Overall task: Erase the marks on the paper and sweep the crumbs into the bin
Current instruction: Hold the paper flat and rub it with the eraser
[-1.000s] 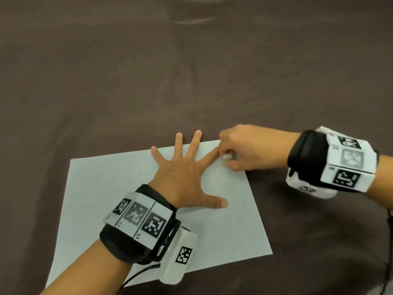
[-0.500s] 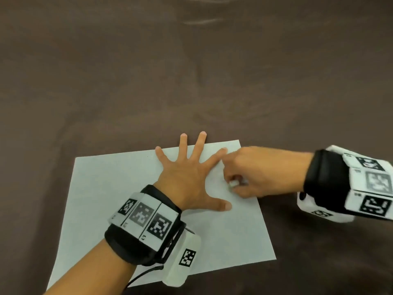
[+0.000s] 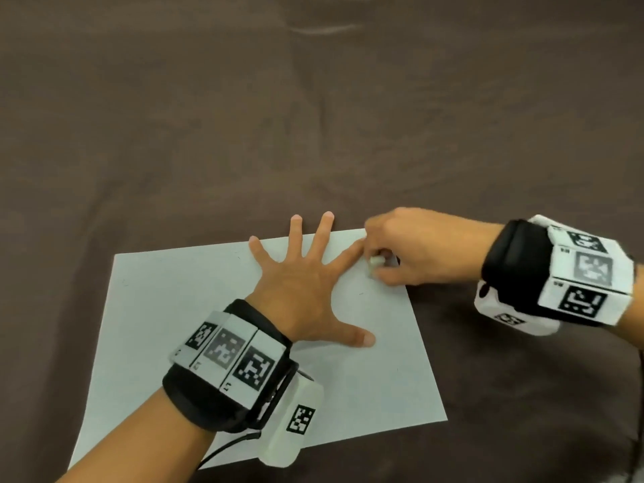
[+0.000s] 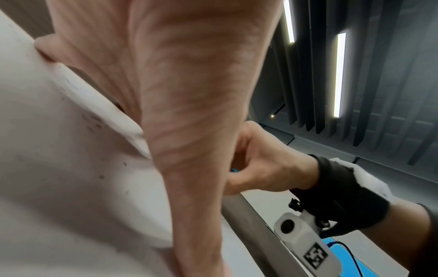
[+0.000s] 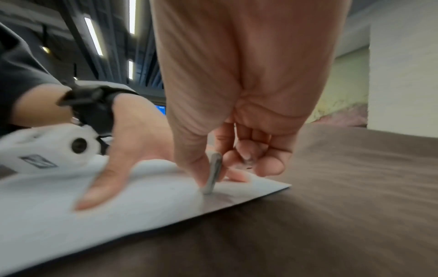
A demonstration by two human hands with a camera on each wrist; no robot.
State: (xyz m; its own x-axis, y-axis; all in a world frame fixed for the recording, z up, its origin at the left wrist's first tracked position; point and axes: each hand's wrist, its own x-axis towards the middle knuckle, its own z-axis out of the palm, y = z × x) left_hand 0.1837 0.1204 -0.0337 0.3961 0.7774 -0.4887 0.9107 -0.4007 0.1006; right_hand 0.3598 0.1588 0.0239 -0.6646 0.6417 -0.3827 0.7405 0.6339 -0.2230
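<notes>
A white sheet of paper lies on the brown cloth. My left hand presses flat on it with fingers spread wide, palm down. At the paper's far right corner my right hand pinches a small pale eraser between thumb and fingers. In the right wrist view the eraser stands upright with its tip on the paper beside my left thumb. Small dark specks dot the sheet in the left wrist view. No bin is in view.
Brown wrinkled cloth covers the table all round the paper. A black cable runs from my left wrist unit over the paper's near edge. The paper's right edge borders bare cloth.
My right hand with the eraser went toward me along the paper's right side, then back up to the far right corner. My left hand stays spread on the sheet.
</notes>
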